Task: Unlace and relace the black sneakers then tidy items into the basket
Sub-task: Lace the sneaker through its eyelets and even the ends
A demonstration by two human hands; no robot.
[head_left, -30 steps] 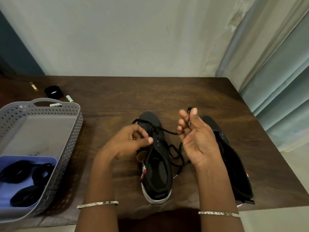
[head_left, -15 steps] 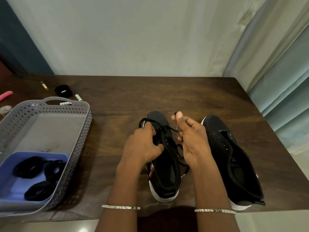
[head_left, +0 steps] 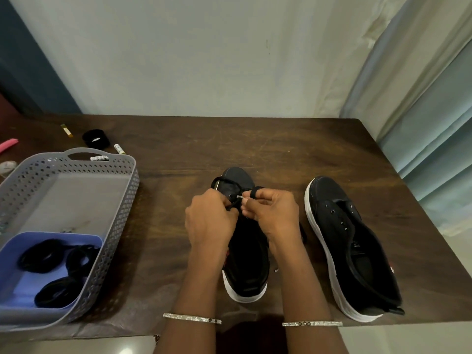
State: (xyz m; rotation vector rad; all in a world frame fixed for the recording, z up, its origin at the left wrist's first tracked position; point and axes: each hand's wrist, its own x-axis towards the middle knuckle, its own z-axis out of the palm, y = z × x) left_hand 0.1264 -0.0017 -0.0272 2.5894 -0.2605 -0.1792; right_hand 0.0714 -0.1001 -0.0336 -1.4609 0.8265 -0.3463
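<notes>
Your hands meet over the far, toe end of the laced sneaker. It stands near the middle of the tabletop with its toe pointing away from you, so the eyelets face up where you can see them. Your right hand pinches the lace just behind its pale tip, and a turn of lace sits over the index finger, probably to hold the slack clear. Your left hand has its fingers curled on the strand close to the eyelet row, steadying it. I judge you are feeding the tip through a far eyelet.

The bare sneaker lies to the right with its eyelets empty, apparently next in line. The basket stands at the left, handy for tidying. A blue tray of black coils sits in its near end.
</notes>
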